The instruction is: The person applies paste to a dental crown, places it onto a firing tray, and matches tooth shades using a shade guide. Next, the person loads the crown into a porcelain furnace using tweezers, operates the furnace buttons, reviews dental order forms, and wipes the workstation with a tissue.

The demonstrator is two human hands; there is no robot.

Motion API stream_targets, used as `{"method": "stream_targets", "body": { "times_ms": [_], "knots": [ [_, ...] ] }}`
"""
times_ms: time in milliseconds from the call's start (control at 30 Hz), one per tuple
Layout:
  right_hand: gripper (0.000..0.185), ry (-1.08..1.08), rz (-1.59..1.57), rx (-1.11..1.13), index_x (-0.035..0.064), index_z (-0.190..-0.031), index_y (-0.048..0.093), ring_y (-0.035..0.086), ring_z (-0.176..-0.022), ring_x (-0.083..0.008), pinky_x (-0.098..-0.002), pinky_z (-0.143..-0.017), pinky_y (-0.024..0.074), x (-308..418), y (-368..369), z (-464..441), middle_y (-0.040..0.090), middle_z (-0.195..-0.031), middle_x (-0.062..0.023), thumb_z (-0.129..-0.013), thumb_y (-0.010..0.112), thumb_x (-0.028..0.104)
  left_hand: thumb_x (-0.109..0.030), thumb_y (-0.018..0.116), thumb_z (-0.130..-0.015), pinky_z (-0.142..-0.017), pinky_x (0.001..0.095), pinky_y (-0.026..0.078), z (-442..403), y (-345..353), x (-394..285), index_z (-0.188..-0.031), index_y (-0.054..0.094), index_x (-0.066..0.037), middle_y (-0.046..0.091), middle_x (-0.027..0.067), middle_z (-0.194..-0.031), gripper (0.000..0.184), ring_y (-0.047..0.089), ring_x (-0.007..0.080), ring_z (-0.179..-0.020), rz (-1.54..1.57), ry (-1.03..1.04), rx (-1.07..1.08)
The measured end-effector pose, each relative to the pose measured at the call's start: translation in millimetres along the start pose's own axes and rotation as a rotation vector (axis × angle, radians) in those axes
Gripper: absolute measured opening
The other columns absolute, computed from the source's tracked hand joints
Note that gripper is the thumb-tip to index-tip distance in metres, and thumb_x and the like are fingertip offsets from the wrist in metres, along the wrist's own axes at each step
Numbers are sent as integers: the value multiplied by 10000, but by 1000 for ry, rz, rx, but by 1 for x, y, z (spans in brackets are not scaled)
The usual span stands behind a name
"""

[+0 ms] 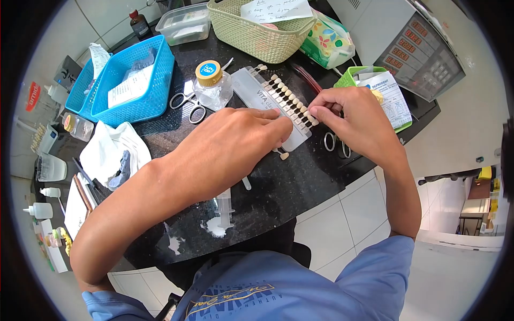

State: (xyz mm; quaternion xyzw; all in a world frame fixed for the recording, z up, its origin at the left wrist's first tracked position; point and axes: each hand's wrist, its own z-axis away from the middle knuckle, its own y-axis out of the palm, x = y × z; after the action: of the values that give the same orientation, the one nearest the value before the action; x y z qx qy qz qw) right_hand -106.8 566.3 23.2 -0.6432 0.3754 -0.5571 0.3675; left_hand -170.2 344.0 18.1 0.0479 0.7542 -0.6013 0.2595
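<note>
A grey dental shade guide (296, 140) marked VITA lies over the black counter, with a row of tooth-coloured shade tabs (289, 93) along its edge. My left hand (249, 131) is closed on the guide's lower middle, thumb and fingers against the holder. At the right end of the row, the thumb and forefinger of my right hand (348, 115) pinch at a shade tab (312, 121); the fingers partly hide it. One tooth-shaped tab (284, 155) sticks out below my left hand. Another tab (261, 68) juts from the guide's far end.
Scissors (197, 113) and a gold-lidded jar (214, 88) stand left of the guide. More scissors (330, 141) lie under my right hand. Blue baskets (160, 80), a cream basket (257, 40) and a control panel (412, 53) are behind. A syringe (225, 208) lies near white powder (214, 227).
</note>
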Motion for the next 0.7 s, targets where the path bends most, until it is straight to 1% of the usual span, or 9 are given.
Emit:
{"method": "stream_targets", "body": {
  "times_ms": [67,100,167,300,367,500,567,700],
  "knots": [
    [163,5,-16,27,7,-869,707,576,-556,-159,-281,-554,433,-1,-1,0,645,-648,-95,-856,639,154,-29,617,-842,-802,418,550,0,1,1,-1030,600,36,673,188,-1015,200,653,353,-950,8,-2,-5],
    [163,5,-16,27,7,-869,707,576,-556,-159,-281,-554,433,0,-2,0,645,-648,-95,-856,639,154,-22,612,-843,-790,421,553,1,1,1,-1029,599,35,674,188,-1008,195,658,357,-927,16,-2,-11],
    [147,50,-32,61,-17,-856,707,647,-615,-280,-366,-625,492,5,-5,2,670,-703,-162,-829,630,106,-15,615,-839,-785,426,553,1,1,1,-1032,596,36,675,190,-1006,201,656,362,-927,6,1,-6],
    [144,-20,-15,49,-18,-856,708,658,-622,-275,-357,-632,501,-1,-3,9,673,-705,-159,-828,625,96,1,622,-828,-781,430,553,2,3,3,-1043,590,38,674,197,-1007,221,652,369,-932,8,21,-28],
    [131,-57,43,-20,-21,-851,707,673,-640,-270,-348,-639,514,-2,0,12,677,-707,-160,-818,640,86,2,622,-828,-778,430,552,3,4,4,-1045,589,38,673,200,-1006,222,652,372,-928,11,29,-38],
    [122,-19,9,25,-23,-846,707,685,-653,-257,-336,-644,529,7,-5,14,685,-712,-156,-807,665,85,-1,620,-832,-769,430,549,4,3,3,-1062,589,38,670,206,-1004,235,653,375,-921,30,27,-34],
    [119,43,-5,37,-20,-841,706,695,-665,-239,-324,-643,537,11,-4,15,692,-718,-152,-798,689,90,-1,619,-833,-769,431,547,4,2,3,-1074,589,36,668,210,-1012,245,652,377,-923,24,24,-24],
    [126,48,-7,5,-23,-833,701,698,-663,-231,-315,-647,541,8,3,15,694,-718,-152,-799,694,98,-1,613,-837,-781,431,543,4,3,3,-1085,589,38,662,212,-1048,253,647,380,-931,-18,34,-11]
  ]
}}
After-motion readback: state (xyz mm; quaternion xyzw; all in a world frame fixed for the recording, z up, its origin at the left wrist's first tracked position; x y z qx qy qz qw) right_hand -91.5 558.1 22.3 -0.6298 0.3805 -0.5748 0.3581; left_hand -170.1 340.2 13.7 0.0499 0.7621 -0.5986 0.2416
